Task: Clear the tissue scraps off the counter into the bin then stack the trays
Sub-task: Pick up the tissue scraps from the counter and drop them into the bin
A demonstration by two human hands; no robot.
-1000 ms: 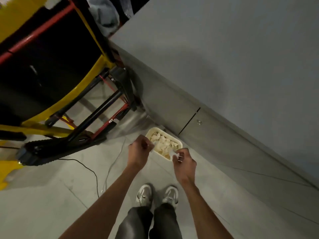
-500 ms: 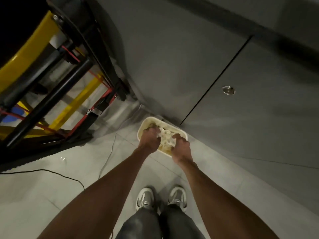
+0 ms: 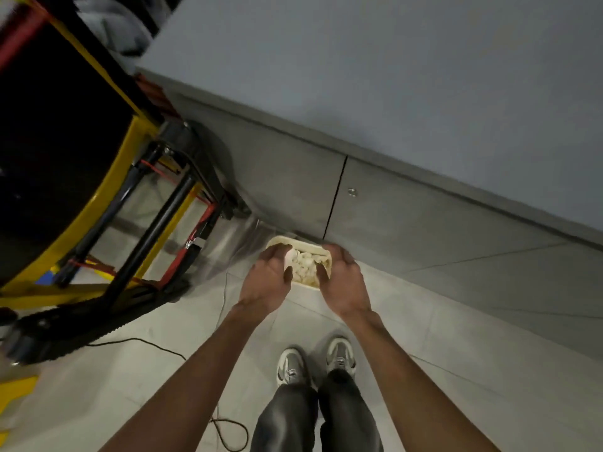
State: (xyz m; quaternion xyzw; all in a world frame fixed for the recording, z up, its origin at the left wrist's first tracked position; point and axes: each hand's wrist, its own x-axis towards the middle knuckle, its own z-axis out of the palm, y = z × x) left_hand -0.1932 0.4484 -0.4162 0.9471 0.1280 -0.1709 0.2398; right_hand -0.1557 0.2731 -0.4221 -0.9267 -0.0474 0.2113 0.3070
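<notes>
Left hand (image 3: 266,282) and right hand (image 3: 342,283) hung slack-fingered, gripping nothing, above the bin (image 3: 303,244), tissue scraps (image 3: 305,267) heaped between them; I judged releasing low inside the rim safest.

Scraps (image 3: 305,267) in bin (image 3: 295,241), bin below counter (image 3: 391,76)

A yellow-and-black cart (image 3: 98,190) fills the upper left. Black struts (image 3: 153,230) and thin red bars (image 3: 192,236) cross its lower frame, and a dark ridged base (image 3: 81,321) runs along its bottom edge on the pale tiled floor (image 3: 456,353). A black cable (image 3: 140,342) trails out from under that base, and a thinner wire (image 3: 223,295) lies just right of the cart. Behind the cart's top sits a crumpled grey sheet (image 3: 107,24), too blurred to identify. To the cart's right are grey cabinet doors (image 3: 287,184), one with a small round lock (image 3: 351,192).
</notes>
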